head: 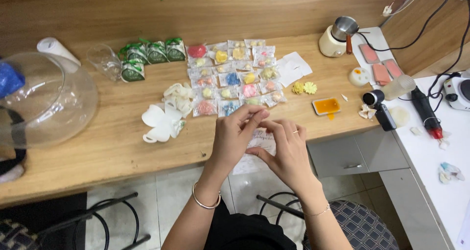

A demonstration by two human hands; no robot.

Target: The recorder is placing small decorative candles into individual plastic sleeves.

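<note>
Two hands, left hand (234,135) and right hand (286,149), pinch one sheet (259,141).

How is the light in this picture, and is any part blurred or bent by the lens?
Head view: soft, even light with faint shadows; glare on the clear dome at the left; the hands, left and right, are slightly soft; the wooden table edge bows from wide-lens distortion.

1. You are at a small home craft workshop: a wooden worktop (98,147) against a wood-panelled wall.
2. Rows of small bagged coloured pieces (235,76) cover it.
3. A small melting pot (338,34), pink moulds (379,66) and a heat tool (425,112) lie to your right.
</note>
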